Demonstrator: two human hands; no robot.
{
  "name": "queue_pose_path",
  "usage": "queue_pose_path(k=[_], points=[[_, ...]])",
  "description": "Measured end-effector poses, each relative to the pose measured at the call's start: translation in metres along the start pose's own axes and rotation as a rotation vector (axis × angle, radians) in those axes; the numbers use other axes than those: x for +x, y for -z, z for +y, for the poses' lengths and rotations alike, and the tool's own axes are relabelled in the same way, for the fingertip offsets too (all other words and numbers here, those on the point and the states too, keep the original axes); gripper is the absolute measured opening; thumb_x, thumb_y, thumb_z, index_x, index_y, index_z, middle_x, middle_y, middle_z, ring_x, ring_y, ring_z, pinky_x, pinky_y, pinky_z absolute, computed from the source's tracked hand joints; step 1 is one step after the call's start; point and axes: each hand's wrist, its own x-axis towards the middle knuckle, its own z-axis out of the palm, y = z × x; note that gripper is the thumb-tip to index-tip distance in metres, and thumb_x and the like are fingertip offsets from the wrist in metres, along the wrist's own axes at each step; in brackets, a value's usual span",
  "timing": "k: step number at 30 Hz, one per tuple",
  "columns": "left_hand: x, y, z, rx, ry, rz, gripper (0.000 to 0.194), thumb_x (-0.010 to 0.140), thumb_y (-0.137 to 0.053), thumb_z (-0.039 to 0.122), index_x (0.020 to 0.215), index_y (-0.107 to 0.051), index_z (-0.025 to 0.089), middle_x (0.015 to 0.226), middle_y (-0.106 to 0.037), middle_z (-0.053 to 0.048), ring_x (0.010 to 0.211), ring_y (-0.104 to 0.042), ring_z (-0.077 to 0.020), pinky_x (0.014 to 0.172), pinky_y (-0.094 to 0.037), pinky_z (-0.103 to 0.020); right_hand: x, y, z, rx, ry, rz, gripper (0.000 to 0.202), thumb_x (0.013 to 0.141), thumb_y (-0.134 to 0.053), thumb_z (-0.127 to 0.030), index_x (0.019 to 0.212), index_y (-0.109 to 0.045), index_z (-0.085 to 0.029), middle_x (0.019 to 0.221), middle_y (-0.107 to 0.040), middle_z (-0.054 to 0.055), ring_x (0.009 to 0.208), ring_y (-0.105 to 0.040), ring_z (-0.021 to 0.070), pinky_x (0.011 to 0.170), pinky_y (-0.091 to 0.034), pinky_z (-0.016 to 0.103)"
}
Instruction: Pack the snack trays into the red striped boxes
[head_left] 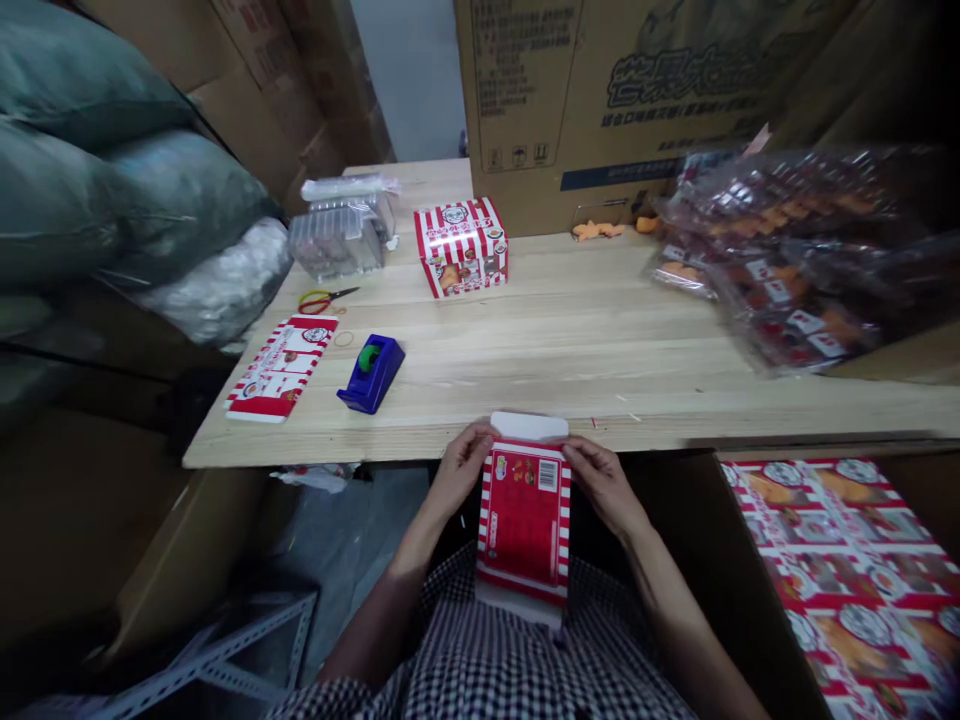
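Note:
A red-and-white striped paper box [525, 520] hangs between both hands at the table's front edge, its barcode side facing up and a white flap raised at the top. My left hand [463, 465] pinches its upper left corner. Its upper right corner is held by my right hand [600, 475], fingers closed on the edge. The lower end, with another pale flap, rests near the checked clothing. Whether anything is inside the box cannot be seen.
On the table [600, 330] are a blue tape dispenser [373, 373], scissors [322, 299], flat box blanks [283, 368], a folded striped box [461, 247], clear plastic trays [337, 235] and bagged items [795, 250]. A carton of packed boxes [855, 570] stands at lower right.

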Motion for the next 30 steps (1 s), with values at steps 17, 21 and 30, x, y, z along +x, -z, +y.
queue_pose_path(k=[17, 21, 30], points=[[0.02, -0.007, 0.015, -0.44, 0.191, 0.039, 0.05, 0.072, -0.084, 0.028, 0.116, -0.064, 0.018, 0.089, -0.075, -0.003, 0.069, -0.069, -0.0129, 0.068, -0.051, -0.023, 0.013, -0.012, -0.013, 0.278, -0.016, 0.026, 0.079, 0.072, -0.087, -0.029, 0.141, -0.049, -0.035, 0.103, -0.078, 0.002, 0.091, -0.074, 0.0229, 0.082, -0.059, 0.038], [0.022, -0.011, 0.014, -0.532, 0.274, -0.101, 0.04, 0.077, -0.079, 0.03, 0.113, -0.07, 0.014, 0.1, -0.077, -0.01, 0.079, -0.072, -0.0185, 0.075, -0.054, -0.028, 0.026, -0.01, -0.019, 0.251, -0.115, -0.171, 0.043, 0.074, -0.082, -0.031, 0.114, -0.07, -0.024, 0.111, -0.076, 0.007, 0.102, -0.072, 0.0255, 0.089, -0.057, 0.038], [0.023, -0.008, 0.008, -0.407, 0.143, -0.109, 0.035, 0.079, -0.076, 0.03, 0.111, -0.076, 0.015, 0.133, -0.066, -0.014, 0.111, -0.068, -0.0283, 0.095, -0.05, -0.036, 0.025, -0.022, -0.022, 0.167, 0.027, -0.077, 0.024, 0.07, -0.082, -0.04, 0.091, -0.077, -0.029, 0.109, -0.076, 0.002, 0.107, -0.068, 0.025, 0.098, -0.053, 0.037]])
